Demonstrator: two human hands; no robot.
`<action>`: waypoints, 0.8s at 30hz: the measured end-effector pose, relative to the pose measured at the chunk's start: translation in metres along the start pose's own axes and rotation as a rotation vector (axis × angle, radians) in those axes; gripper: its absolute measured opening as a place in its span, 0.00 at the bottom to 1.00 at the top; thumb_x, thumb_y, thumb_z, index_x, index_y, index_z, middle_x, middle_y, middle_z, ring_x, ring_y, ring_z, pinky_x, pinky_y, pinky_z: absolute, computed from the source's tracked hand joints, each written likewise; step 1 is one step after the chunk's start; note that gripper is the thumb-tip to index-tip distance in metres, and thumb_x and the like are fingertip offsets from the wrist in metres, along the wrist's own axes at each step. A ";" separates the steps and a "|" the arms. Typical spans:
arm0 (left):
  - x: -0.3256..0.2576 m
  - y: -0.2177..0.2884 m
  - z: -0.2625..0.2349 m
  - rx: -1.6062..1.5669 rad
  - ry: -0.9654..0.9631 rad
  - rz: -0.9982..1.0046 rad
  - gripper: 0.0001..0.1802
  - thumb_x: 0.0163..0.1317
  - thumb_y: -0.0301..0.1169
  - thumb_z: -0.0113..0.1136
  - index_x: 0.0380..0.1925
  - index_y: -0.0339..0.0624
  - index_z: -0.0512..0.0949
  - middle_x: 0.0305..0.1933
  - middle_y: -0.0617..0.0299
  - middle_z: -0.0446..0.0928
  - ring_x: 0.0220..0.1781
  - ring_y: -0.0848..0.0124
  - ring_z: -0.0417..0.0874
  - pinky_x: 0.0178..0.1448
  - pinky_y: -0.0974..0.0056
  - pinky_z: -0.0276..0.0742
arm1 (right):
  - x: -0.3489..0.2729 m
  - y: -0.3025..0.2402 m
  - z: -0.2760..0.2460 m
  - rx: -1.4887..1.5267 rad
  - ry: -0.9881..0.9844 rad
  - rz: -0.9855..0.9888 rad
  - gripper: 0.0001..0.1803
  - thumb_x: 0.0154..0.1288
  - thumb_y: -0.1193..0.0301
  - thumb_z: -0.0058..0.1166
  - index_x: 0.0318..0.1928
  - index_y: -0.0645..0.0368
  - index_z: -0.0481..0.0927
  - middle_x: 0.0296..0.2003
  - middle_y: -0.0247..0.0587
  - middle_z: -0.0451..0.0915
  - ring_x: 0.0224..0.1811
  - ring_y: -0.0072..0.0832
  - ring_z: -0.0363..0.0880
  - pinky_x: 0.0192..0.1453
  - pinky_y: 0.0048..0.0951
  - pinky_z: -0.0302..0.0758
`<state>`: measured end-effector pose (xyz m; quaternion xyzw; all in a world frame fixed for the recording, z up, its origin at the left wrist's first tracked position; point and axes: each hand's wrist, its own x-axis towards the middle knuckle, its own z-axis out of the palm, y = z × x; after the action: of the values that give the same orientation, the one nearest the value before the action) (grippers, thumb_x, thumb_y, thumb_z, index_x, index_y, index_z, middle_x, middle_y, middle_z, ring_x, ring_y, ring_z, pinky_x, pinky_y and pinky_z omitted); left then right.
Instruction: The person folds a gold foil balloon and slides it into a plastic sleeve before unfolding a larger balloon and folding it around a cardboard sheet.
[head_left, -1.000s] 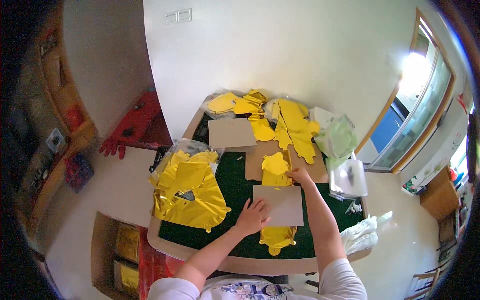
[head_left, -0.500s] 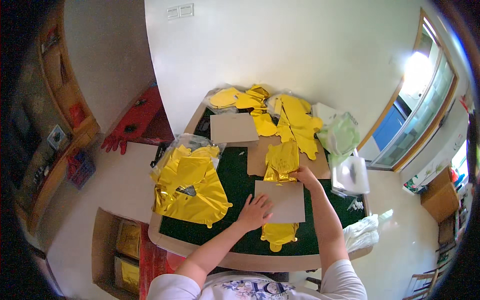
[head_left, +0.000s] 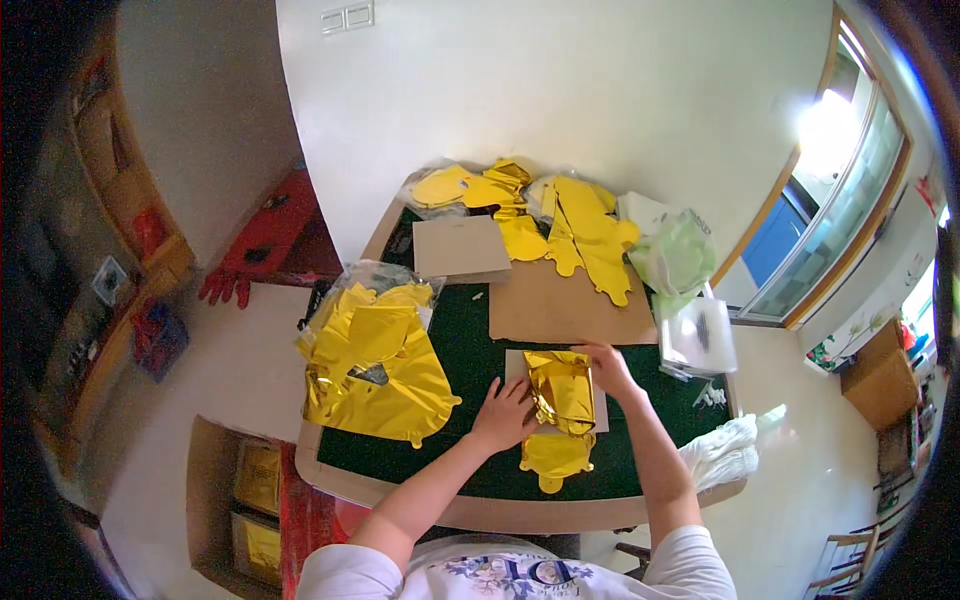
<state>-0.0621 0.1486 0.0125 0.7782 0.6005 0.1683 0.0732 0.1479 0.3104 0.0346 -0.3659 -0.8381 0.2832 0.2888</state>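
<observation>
A flat gold foil balloon (head_left: 562,388) lies folded over a grey-brown card (head_left: 601,412) near the front of the table. Its lower end (head_left: 556,458) sticks out below the card toward me. My left hand (head_left: 503,412) rests at the left edge of the fold, fingers apart and pressing on card and foil. At the upper right corner, my right hand (head_left: 612,372) has its fingers closed on the foil's edge; the fingertips are partly hidden. To the left, a pile of larger gold foil balloons (head_left: 385,375) sits partly on clear plastic.
Behind lie a brown cardboard sheet (head_left: 565,305), another grey-brown card (head_left: 462,248) and more gold foil balloons (head_left: 590,235). Right of them are a green plastic bag (head_left: 672,258), a clear box (head_left: 698,338) and white gloves (head_left: 722,452). An open carton (head_left: 212,500) stands on the floor, left.
The foil's far part, which lay beyond the card, has been folded toward me over it. My right hand moved with it slightly; my left hand shifted a little to the right.
</observation>
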 end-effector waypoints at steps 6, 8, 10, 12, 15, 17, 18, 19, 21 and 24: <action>0.000 0.000 -0.002 0.037 -0.047 -0.012 0.28 0.59 0.44 0.56 0.58 0.43 0.70 0.69 0.51 0.61 0.73 0.57 0.56 0.74 0.41 0.48 | -0.030 -0.012 0.021 -0.268 -0.109 -0.194 0.19 0.60 0.81 0.49 0.51 0.56 0.81 0.56 0.44 0.76 0.65 0.39 0.69 0.70 0.41 0.63; -0.001 0.000 0.000 0.012 -0.004 0.000 0.28 0.59 0.44 0.56 0.57 0.44 0.70 0.68 0.51 0.61 0.73 0.57 0.56 0.74 0.41 0.48 | -0.040 -0.015 0.024 -0.276 -0.073 -0.196 0.19 0.59 0.80 0.50 0.50 0.56 0.81 0.56 0.45 0.77 0.64 0.40 0.69 0.69 0.43 0.63; -0.001 -0.002 0.002 -0.013 0.041 0.007 0.27 0.59 0.44 0.57 0.56 0.44 0.71 0.68 0.51 0.62 0.73 0.57 0.56 0.74 0.41 0.48 | -0.043 -0.015 0.026 -0.266 -0.030 -0.215 0.20 0.56 0.80 0.51 0.50 0.56 0.82 0.55 0.46 0.77 0.64 0.41 0.70 0.69 0.44 0.62; -0.002 -0.002 0.005 -0.049 0.116 0.018 0.26 0.59 0.43 0.56 0.56 0.43 0.71 0.66 0.51 0.65 0.73 0.58 0.57 0.74 0.41 0.49 | -0.045 -0.014 0.026 -0.240 -0.015 -0.217 0.20 0.55 0.81 0.50 0.49 0.56 0.82 0.55 0.46 0.77 0.63 0.42 0.70 0.69 0.45 0.62; 0.001 -0.006 0.012 -0.083 0.153 -0.006 0.25 0.60 0.40 0.56 0.56 0.41 0.69 0.63 0.50 0.67 0.69 0.55 0.63 0.73 0.42 0.50 | -0.045 -0.010 0.027 -0.206 0.007 -0.225 0.20 0.55 0.81 0.49 0.49 0.56 0.82 0.55 0.47 0.77 0.63 0.43 0.71 0.69 0.46 0.62; 0.006 -0.012 0.020 -0.217 0.186 -0.061 0.23 0.61 0.37 0.54 0.55 0.41 0.69 0.61 0.49 0.69 0.67 0.54 0.65 0.72 0.42 0.52 | -0.045 -0.010 0.027 -0.197 0.015 -0.232 0.20 0.55 0.81 0.49 0.49 0.56 0.82 0.55 0.47 0.77 0.63 0.43 0.71 0.69 0.46 0.62; 0.008 -0.016 0.022 -0.349 0.223 -0.118 0.21 0.62 0.34 0.53 0.55 0.40 0.69 0.59 0.48 0.70 0.65 0.52 0.67 0.70 0.41 0.55 | -0.044 -0.011 0.027 -0.181 0.017 -0.231 0.20 0.55 0.81 0.49 0.49 0.56 0.82 0.55 0.47 0.77 0.63 0.43 0.71 0.69 0.46 0.62; 0.011 -0.019 0.025 -0.348 0.222 -0.119 0.21 0.62 0.34 0.53 0.55 0.40 0.69 0.59 0.48 0.70 0.65 0.52 0.67 0.70 0.41 0.55 | -0.044 -0.012 0.028 -0.166 0.019 -0.231 0.20 0.55 0.81 0.49 0.49 0.56 0.82 0.55 0.48 0.77 0.63 0.43 0.71 0.69 0.47 0.62; 0.025 -0.018 0.013 -0.503 0.469 -0.226 0.13 0.63 0.29 0.48 0.48 0.40 0.70 0.51 0.48 0.73 0.59 0.51 0.72 0.68 0.46 0.60 | -0.044 -0.011 0.028 -0.173 0.023 -0.216 0.20 0.55 0.81 0.49 0.49 0.56 0.82 0.55 0.48 0.77 0.63 0.43 0.71 0.69 0.47 0.63; 0.034 -0.013 0.006 -0.278 0.521 -0.048 0.13 0.64 0.30 0.49 0.48 0.39 0.71 0.54 0.48 0.72 0.60 0.50 0.70 0.64 0.49 0.65 | -0.045 -0.013 0.028 -0.184 0.023 -0.204 0.19 0.56 0.80 0.49 0.49 0.56 0.82 0.55 0.48 0.77 0.63 0.43 0.71 0.69 0.47 0.63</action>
<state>-0.0644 0.1848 0.0087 0.6768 0.5887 0.4413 0.0263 0.1482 0.2606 0.0123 -0.3070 -0.8900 0.1702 0.2909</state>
